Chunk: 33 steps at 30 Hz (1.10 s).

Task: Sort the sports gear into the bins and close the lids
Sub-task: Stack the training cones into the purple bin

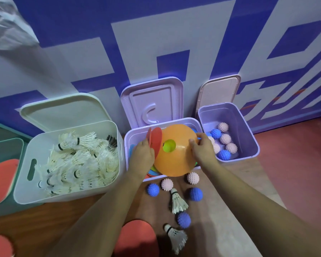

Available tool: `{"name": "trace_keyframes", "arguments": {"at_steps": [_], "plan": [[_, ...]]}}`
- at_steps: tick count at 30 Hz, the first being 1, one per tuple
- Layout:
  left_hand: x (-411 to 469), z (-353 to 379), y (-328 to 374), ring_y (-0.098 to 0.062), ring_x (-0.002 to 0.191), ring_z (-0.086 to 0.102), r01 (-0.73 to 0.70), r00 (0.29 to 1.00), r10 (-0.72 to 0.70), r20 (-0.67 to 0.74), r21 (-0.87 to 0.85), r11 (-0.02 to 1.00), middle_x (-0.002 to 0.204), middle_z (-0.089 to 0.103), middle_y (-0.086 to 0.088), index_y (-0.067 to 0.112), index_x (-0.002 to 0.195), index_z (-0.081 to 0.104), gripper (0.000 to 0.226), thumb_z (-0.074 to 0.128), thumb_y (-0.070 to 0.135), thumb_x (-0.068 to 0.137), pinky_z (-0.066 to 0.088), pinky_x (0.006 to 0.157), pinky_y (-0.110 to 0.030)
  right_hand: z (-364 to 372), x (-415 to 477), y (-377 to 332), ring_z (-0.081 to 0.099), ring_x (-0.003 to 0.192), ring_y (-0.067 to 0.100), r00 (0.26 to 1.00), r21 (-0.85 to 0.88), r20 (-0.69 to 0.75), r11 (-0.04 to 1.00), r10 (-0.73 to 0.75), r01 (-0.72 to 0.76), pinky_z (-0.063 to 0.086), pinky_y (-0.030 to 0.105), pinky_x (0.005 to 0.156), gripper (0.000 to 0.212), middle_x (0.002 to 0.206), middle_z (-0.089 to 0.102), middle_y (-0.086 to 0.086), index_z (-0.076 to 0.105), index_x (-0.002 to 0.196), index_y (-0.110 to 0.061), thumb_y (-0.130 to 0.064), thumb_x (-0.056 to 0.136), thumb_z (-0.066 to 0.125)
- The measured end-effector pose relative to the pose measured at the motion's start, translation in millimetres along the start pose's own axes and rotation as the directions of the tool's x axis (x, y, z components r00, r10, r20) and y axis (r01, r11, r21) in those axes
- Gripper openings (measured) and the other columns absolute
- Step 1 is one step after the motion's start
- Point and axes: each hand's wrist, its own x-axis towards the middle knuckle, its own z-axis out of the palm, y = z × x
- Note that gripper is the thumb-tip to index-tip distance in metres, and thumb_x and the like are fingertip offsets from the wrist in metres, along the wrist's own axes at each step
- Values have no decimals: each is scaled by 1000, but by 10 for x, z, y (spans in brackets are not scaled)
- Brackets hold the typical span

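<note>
Orange cone pinched at its rim by the right hand, red discs gripped upright in the left hand, both over the open middle bin. I'd tip them flat and nest them onto the stack inside, so the raised lid can shut.

Dim bluish indoor light, soft shadows; wide-angle edge bending, slight blur throughout.

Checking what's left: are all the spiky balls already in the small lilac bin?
No; three blue spiky balls and two pink spiky balls lie on the floor outside that lilac plastic bin.
</note>
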Motion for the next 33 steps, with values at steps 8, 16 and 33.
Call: {"name": "trace_keyframes", "arguments": {"at_steps": [8, 16, 33], "plan": [[-142, -176, 28, -41, 117, 48, -76, 967, 128, -222, 228, 971, 130, 52, -23, 1, 149, 27, 57, 36, 7, 93, 39, 100, -48, 230, 94, -34, 47, 120, 42, 948, -407, -21, 869, -319, 283, 39, 42, 99, 49, 130, 47, 23, 48, 136, -8, -15, 88, 55], [-79, 171, -34, -39, 131, 34, -99, 983, 56, 175, 245, 964, 142, 35, -18, 23, 153, 17, 79, 56, 36, 86, 27, 112, -44, 452, 75, 273, 13, 149, 26, 795, -564, 478, 564, -373, 604, 7, 45, 121, 91, 160, 22, 7, 23, 152, -17, -54, 80, 65], [206, 336, -331, -31, 148, -12, -293, 912, 190, 364, 254, 922, 161, -19, 5, 60, 138, -19, 100, 65, 48, 85, 7, 121, -49, 413, 299, 507, -9, 150, 17, 804, -611, 531, 536, -269, 583, -6, 49, 120, 109, 164, -1, -7, 0, 156, -22, -68, 78, 60]]}}
